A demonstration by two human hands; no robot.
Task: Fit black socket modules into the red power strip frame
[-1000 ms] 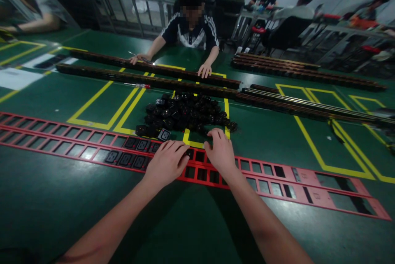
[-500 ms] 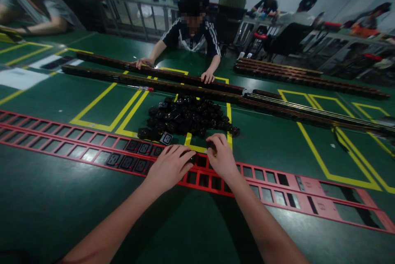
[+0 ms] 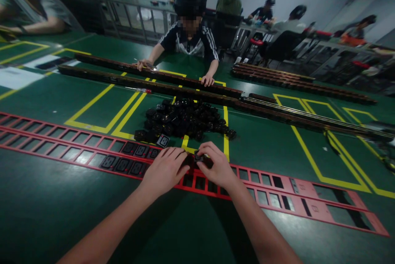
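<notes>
Two red slotted strips point(image 3: 212, 188) run side by side across the table, several black power sockets point(image 3: 122, 165) seated in their openings. My left hand point(image 3: 165, 169) lies over the upper strip, fingers curled and thumb bent inward; something dark is between them, mostly hidden. Just right of it, my right hand point(image 3: 217, 164) pinches a black socket point(image 3: 198, 156) between thumb and fingers, above the upper strip. Beyond both hands lies a heap of loose black sockets point(image 3: 185, 117). One socket with a pale-edged face point(image 3: 163, 140) rests at its near edge.
Long dark rails point(image 3: 148, 85) cross the table behind the heap, with a red-handled screwdriver point(image 3: 144, 90) beside them. Across the table, a person's hands point(image 3: 207, 80) rest on a rail. More rails point(image 3: 277, 78) are stacked at the right. Yellow tape point(image 3: 304, 153) marks the green tabletop.
My right hand has moved left with the socket, closer to my left hand. My left hand stays over the upper strip. The whole view has shifted slightly.
</notes>
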